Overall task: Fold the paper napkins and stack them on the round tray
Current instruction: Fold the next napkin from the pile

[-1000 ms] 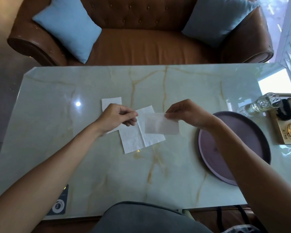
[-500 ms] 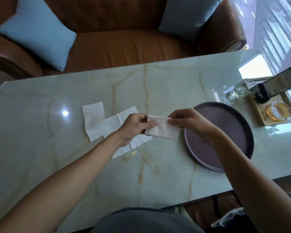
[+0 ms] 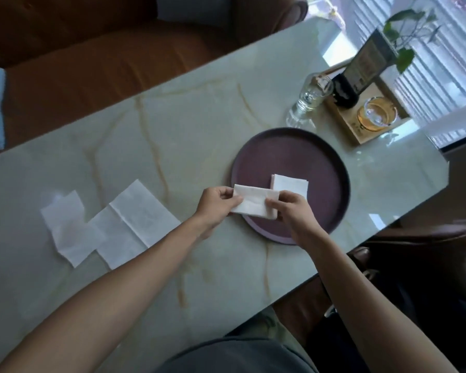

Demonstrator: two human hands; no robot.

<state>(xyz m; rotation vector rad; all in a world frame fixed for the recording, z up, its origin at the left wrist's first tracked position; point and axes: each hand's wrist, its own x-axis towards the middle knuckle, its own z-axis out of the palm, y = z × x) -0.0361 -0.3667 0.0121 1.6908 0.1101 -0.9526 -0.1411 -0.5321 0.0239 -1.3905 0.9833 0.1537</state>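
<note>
Marble table (image 3: 172, 125), brown leather sofa (image 3: 97, 57), bright blinds (image 3: 447, 65).

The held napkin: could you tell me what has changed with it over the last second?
Both hands, left hand and right hand, carried the napkin rightward from above the loose napkins to the round tray, beside a folded napkin there. Both kept their pinch; the loose napkins stayed put.

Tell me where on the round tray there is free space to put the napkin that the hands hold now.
The round tray is bare on its far half, toward the glass bottle, and along its right rim. The near middle is taken by a folded napkin, with the held napkin and both hands crowding the near-left edge.
</note>
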